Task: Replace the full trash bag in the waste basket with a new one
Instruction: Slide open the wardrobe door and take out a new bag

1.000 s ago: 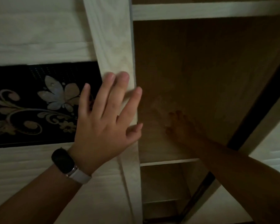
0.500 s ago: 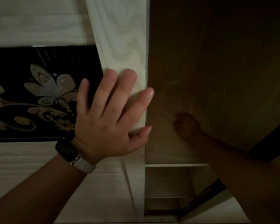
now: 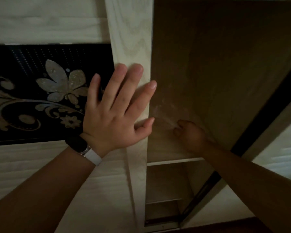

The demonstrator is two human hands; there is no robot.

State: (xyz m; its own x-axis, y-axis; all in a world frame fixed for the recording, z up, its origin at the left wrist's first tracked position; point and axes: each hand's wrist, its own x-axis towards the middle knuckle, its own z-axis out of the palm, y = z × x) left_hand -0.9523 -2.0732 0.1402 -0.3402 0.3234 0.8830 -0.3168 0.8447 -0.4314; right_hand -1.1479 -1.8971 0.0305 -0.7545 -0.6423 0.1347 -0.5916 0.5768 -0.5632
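Note:
My left hand (image 3: pixel 114 115) lies flat with fingers spread on the pale wooden edge of a sliding wardrobe door (image 3: pixel 129 39). My right hand (image 3: pixel 190 133) reaches into the dim open compartment, its fingers curled and pinched on a faint, thin clear plastic bag (image 3: pixel 165 113) that lies on the shelf (image 3: pixel 168 155). The bag is barely visible in the dark and its extent is unclear. No waste basket and no full trash bag are in view.
A black panel with a pale flower pattern (image 3: pixel 40 91) fills the door to the left. A second door with a dark edge (image 3: pixel 265 111) borders the compartment on the right. Lower shelves (image 3: pixel 163 200) show beneath. A dark watch with a white strap (image 3: pixel 79 145) is on my left wrist.
My right hand went from open fingers on the shelf to a closed pinch on the clear plastic. My left hand stayed flat on the door edge while the view shifted slightly.

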